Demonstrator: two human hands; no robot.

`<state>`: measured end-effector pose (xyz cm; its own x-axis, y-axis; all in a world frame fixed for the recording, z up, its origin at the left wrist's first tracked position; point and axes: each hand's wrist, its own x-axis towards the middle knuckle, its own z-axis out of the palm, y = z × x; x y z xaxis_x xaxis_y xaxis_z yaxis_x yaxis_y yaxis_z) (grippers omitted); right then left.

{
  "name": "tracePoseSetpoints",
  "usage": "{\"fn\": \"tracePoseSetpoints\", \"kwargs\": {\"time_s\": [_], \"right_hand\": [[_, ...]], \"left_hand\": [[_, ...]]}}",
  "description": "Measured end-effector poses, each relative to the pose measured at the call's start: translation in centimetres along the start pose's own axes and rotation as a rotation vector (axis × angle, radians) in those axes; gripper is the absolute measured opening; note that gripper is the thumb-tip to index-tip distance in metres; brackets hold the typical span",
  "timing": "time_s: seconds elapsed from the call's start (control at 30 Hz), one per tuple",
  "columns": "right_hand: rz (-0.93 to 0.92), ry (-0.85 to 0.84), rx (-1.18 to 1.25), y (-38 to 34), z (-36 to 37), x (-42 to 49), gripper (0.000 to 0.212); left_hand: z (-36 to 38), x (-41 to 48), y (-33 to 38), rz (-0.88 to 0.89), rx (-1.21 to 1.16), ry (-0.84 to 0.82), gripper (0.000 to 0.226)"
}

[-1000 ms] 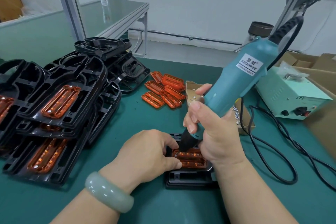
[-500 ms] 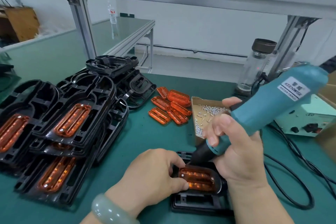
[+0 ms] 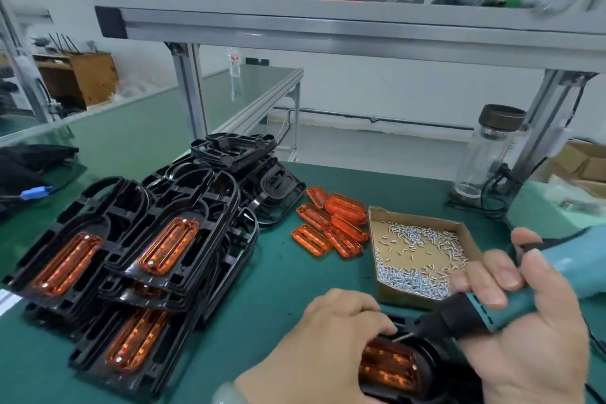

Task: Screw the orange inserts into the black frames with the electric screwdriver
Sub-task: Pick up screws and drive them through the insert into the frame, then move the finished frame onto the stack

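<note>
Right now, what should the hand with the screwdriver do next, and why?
Probably swing the screwdriver over to the box of screws for a fresh screw. The right hand grips it tilted, its tip off the orange insert and seemingly bare; the left hand holds the black frame steady, and the box lies just behind.

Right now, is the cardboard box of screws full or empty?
Partly full. Silver screws lie heaped at the front and back of the cardboard box; bare cardboard shows between.
</note>
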<state>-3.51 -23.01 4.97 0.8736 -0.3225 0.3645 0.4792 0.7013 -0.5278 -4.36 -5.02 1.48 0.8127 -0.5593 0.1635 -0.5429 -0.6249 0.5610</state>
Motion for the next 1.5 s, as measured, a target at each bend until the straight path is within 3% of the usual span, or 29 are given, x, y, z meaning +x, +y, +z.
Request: {"fn": "tracePoseSetpoints", "kwargs": {"time_s": [0.07, 0.1, 0.13, 0.23, 0.33, 0.47, 0.53, 0.6, 0.7, 0.77, 0.83, 0.87, 0.93, 1.0, 1.07, 1.17, 1.23, 1.3, 1.4, 1.5], "right_hand": [[0.054, -0.066, 0.207, 0.3, -0.7, 0.3, 0.023], [0.099, -0.154, 0.383, 0.4, -1.2, 0.4, 0.021], [0.091, -0.174, 0.385, 0.4, -1.1, 0.3, 0.018], [0.216, -0.01, 0.365, -0.6, -1.0, -0.2, 0.027], [0.231, -0.137, 0.463, -0.9, -1.4, 0.7, 0.025], [0.191, -0.165, 0.439, -1.2, -0.8, 0.8, 0.018], [0.123, -0.133, 0.323, -0.8, -0.9, 0.4, 0.03], [0.066, -0.045, 0.13, -0.9, -0.2, 0.1, 0.046], [0.091, -0.02, 0.113, -0.9, 0.2, 0.2, 0.052], [0.135, -0.055, 0.18, -0.6, -0.4, 0.5, 0.044], [0.182, -0.231, 0.456, 0.8, -1.5, 0.9, 0.02], [0.174, -0.242, 0.44, 0.9, -1.5, 0.5, 0.018], [0.226, -0.112, 0.39, 0.4, -1.3, -0.2, 0.027], [0.2, -0.152, 0.314, 0.3, -0.2, 0.0, 0.019], [0.113, -0.03, 0.108, 0.3, -0.3, -0.1, 0.015], [0.119, 0.062, 0.057, 0.3, 0.4, 0.0, 0.043], [0.129, 0.06, 0.09, 0.2, 0.5, 0.0, 0.054], [0.128, 0.064, 0.147, 0.2, 0.6, 0.1, 0.051], [0.095, 0.124, 0.076, 0.2, 0.4, 0.2, 0.008], [0.093, 0.194, 0.044, 0.3, 0.5, 0.5, 0.018]], "left_hand": [[0.8, 0.9, 0.4, 0.052, 0.153, -0.027, 0.038], [1.4, 1.3, 0.8, 0.07, 0.21, -0.073, 0.035], [1.8, 1.6, 1.1, 0.073, 0.254, -0.104, 0.034], [1.8, 0.8, 1.7, 0.101, 0.308, 0.063, 0.027], [0.2, -1.4, 2.0, -0.103, 0.161, -0.053, 0.023], [-1.9, -3.6, 0.8, -0.469, 0.427, 0.005, 0.041], [-2.9, -4.1, 0.6, -0.602, 0.522, -0.014, 0.06], [-2.8, -3.9, 0.9, -0.565, 0.532, -0.023, 0.085], [-1.8, -2.1, 1.2, -0.334, 0.423, -0.032, 0.069], [-1.1, -0.9, 0.9, -0.285, 0.398, -0.063, 0.057], [-0.6, -0.1, 0.0, -0.381, 0.42, -0.03, 0.054], [-0.6, 0.1, -0.5, -0.441, 0.425, 0.013, 0.054], [-0.8, 0.4, -1.2, -0.533, 0.445, 0.057, 0.054], [-1.1, 0.8, -1.5, -0.591, 0.478, 0.055, 0.058], [-1.4, 1.2, -1.5, -0.633, 0.518, 0.053, 0.06], [-2.1, 2.4, -1.1, -0.621, 0.565, 0.109, 0.061], [-3.2, 4.2, -1.1, -0.558, 0.564, 0.201, 0.046], [-4.7, 6.8, -1.3, -0.547, 0.564, 0.244, 0.026], [-6.6, 10.4, -2.9, -0.664, 0.617, 0.168, 0.028], [-7.1, 12.1, -5.2, -0.775, 0.635, 0.089, 0.033]]}}
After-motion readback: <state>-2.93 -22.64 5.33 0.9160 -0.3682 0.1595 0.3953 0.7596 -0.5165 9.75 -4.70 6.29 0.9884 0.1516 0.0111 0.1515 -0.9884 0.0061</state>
